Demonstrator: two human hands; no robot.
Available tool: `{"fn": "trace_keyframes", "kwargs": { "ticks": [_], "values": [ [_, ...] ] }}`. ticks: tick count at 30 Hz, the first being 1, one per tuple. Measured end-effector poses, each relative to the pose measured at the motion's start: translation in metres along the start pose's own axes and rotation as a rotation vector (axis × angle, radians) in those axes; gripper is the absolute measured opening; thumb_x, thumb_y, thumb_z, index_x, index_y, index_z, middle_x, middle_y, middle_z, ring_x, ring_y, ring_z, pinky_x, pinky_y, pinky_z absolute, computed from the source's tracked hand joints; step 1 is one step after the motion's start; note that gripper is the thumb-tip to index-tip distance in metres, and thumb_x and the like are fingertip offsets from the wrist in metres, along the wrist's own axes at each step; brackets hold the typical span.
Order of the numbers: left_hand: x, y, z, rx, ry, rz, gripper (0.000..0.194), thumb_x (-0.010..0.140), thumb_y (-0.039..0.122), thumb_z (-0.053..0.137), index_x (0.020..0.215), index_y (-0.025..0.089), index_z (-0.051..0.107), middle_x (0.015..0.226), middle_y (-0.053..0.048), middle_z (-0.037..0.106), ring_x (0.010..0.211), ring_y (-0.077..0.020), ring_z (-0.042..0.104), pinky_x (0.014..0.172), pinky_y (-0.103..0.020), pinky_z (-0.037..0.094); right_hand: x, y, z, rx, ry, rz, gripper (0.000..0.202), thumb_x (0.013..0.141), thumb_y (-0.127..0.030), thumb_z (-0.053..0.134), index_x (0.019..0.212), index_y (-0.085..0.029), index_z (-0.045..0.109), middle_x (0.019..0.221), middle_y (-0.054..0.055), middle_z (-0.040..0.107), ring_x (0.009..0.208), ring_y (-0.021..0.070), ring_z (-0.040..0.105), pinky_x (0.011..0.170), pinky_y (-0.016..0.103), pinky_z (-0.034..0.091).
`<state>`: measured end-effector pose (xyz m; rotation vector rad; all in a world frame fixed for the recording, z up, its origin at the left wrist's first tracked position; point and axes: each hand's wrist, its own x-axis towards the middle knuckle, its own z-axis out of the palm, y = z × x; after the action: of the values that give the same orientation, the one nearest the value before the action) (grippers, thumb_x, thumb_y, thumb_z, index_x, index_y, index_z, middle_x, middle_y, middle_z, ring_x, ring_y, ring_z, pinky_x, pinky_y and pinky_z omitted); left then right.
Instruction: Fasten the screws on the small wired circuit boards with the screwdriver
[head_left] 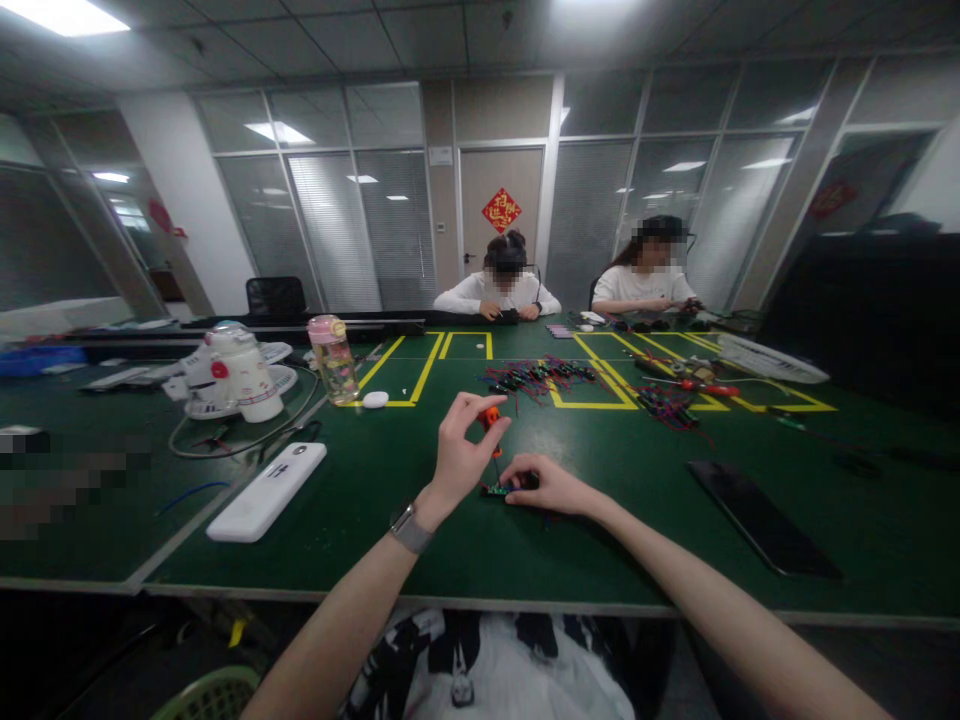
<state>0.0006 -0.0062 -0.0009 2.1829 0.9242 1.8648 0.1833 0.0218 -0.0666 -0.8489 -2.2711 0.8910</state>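
Black-and-white clothing (461,665) covers my lap, nearest of all, at the edge of a green table (360,540). From either side my bare forearms reach in. My left hand (461,445), wearing a watch (410,527), pinches an orange tool (492,415), probably a screwdriver, between thumb and fingers. It stands roughly upright over a small green board (494,491), which lies on the table between my hands; whether its tip touches, I cannot tell. My right hand (553,483) is curled low, thumb and fingertips pressed together on the board's right end, seemingly to steady it.

I judge this board to be partway through, with the tool at it and both hands occupied. Farther off lie two tangles of thin, mostly red and dark wires with small boards among them: one pile (540,376) straight ahead, a second heap (666,408) to its right. Which are finished and which remain, I cannot tell.
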Motion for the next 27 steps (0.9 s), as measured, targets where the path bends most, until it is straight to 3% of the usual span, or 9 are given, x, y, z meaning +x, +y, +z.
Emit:
{"fn": "trace_keyframes", "kwargs": {
  "ticks": [3, 8, 15, 22, 27],
  "values": [
    [0.0001, -0.0003, -0.0008, 0.011, -0.007, -0.014, 0.020, 0.088, 0.027, 0.063, 0.107, 0.022, 0.067, 0.093, -0.003, 0.057, 0.087, -0.0151, 0.057, 0.081, -0.027, 0.047, 0.0001, 0.0009, 0.0003, -0.006, 0.003, -0.004, 0.024, 0.073, -0.030, 0.074, 0.091, -0.014, 0.073, 0.073, 0.000, 0.055, 0.067, 0.0133, 0.051, 0.064, 0.025, 0.040],
    [-0.0013, -0.0009, 0.0000, -0.114, -0.083, -0.034, 0.033, 0.099, 0.023, 0.039, 0.125, 0.022, 0.058, 0.114, -0.008, 0.062, 0.101, -0.0170, 0.060, 0.090, -0.032, 0.047, 0.0004, 0.0004, -0.0005, -0.002, 0.004, -0.008, 0.023, 0.073, -0.030, 0.074, 0.090, -0.015, 0.073, 0.073, 0.000, 0.055, 0.067, 0.0131, 0.050, 0.063, 0.025, 0.040],
    [-0.0006, -0.0002, 0.0009, 0.011, 0.006, -0.024, 0.018, 0.089, 0.028, 0.062, 0.104, 0.021, 0.068, 0.090, -0.002, 0.057, 0.085, -0.0147, 0.057, 0.080, -0.027, 0.047, -0.0003, -0.0016, -0.0003, -0.010, 0.005, 0.002, 0.021, 0.073, -0.028, 0.074, 0.090, -0.015, 0.073, 0.073, 0.000, 0.055, 0.067, 0.0132, 0.050, 0.064, 0.025, 0.040],
    [-0.0040, -0.0028, 0.0006, -0.165, -0.089, -0.058, 0.036, 0.099, 0.024, 0.037, 0.130, 0.022, 0.055, 0.121, -0.008, 0.061, 0.105, -0.0176, 0.061, 0.092, -0.032, 0.047, -0.0003, -0.0023, -0.0011, -0.002, 0.001, 0.006, 0.023, 0.073, -0.029, 0.074, 0.090, -0.014, 0.073, 0.074, 0.000, 0.055, 0.068, 0.0134, 0.050, 0.065, 0.025, 0.040],
    [-0.0030, -0.0021, 0.0019, -0.095, -0.028, -0.033, 0.027, 0.094, 0.025, 0.053, 0.119, 0.021, 0.062, 0.101, -0.005, 0.065, 0.093, -0.0158, 0.062, 0.085, -0.029, 0.049, -0.0001, -0.0008, -0.0010, 0.002, -0.002, 0.007, 0.023, 0.073, -0.029, 0.075, 0.090, -0.014, 0.073, 0.073, 0.000, 0.055, 0.068, 0.0131, 0.050, 0.064, 0.025, 0.039]
  ]
}}
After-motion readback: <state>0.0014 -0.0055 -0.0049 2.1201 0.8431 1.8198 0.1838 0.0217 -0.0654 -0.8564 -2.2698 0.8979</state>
